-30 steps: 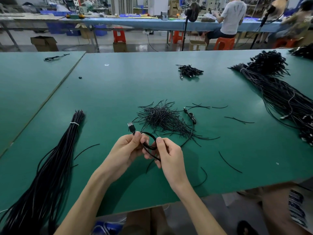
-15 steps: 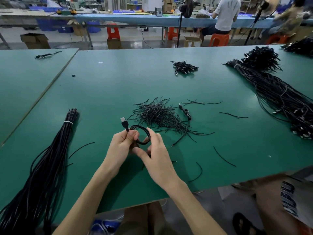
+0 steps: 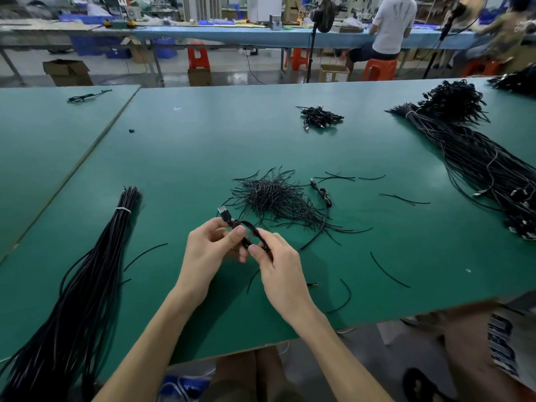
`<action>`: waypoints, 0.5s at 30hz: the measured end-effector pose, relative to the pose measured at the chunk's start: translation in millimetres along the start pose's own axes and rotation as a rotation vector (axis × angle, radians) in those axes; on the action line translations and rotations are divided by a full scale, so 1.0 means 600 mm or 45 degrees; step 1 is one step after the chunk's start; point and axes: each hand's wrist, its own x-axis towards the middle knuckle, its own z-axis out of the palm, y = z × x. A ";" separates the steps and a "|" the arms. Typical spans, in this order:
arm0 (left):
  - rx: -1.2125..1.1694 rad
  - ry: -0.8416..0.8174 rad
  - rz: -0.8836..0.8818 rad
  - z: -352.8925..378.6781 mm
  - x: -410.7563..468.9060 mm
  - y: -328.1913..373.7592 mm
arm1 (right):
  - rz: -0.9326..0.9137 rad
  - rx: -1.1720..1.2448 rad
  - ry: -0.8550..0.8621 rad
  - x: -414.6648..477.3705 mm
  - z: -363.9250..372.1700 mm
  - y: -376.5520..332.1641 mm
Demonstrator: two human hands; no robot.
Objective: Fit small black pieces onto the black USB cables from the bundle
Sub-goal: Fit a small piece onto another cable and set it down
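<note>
Head view, job seemingly early: left hand (image 3: 208, 250) and right hand (image 3: 280, 265) together near the front edge of the counter (image 3: 232, 134), both clamped on a coiled USB cable (image 3: 247, 230), black pieces (image 3: 272, 198) heaped beyond, small done-looking pile (image 3: 319, 116) farther back, large bundles (image 3: 87, 271) waiting at both side edges.

Two green tables (image 3: 203, 134) are set edge to edge. Beyond them a long blue bench (image 3: 232, 34) is seen. Orange stools (image 3: 198, 55) and cardboard boxes (image 3: 67, 71) are placed on the floor. A person in a white shirt (image 3: 394, 21) is seated at the bench, with a black fan on a stand (image 3: 322, 13) posted just beside.
</note>
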 end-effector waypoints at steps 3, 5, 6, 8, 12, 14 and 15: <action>-0.152 -0.062 -0.108 -0.005 0.002 -0.003 | -0.051 0.044 0.011 -0.001 0.001 0.001; -0.202 -0.133 -0.143 -0.005 0.003 -0.005 | -0.059 0.084 0.000 0.000 0.000 0.002; -0.197 -0.162 -0.143 -0.005 0.004 -0.005 | -0.061 0.099 -0.005 0.001 -0.001 0.002; -0.159 -0.196 -0.124 -0.004 0.004 -0.005 | -0.072 0.122 0.000 0.000 -0.002 0.003; -0.036 -0.158 -0.084 0.003 0.000 -0.005 | -0.083 0.094 0.014 0.000 -0.001 0.006; 0.078 -0.096 -0.024 0.007 -0.001 -0.004 | -0.095 0.032 0.005 0.000 0.002 0.007; 0.150 -0.067 0.007 0.008 -0.001 -0.004 | -0.089 -0.009 -0.011 0.001 0.004 0.008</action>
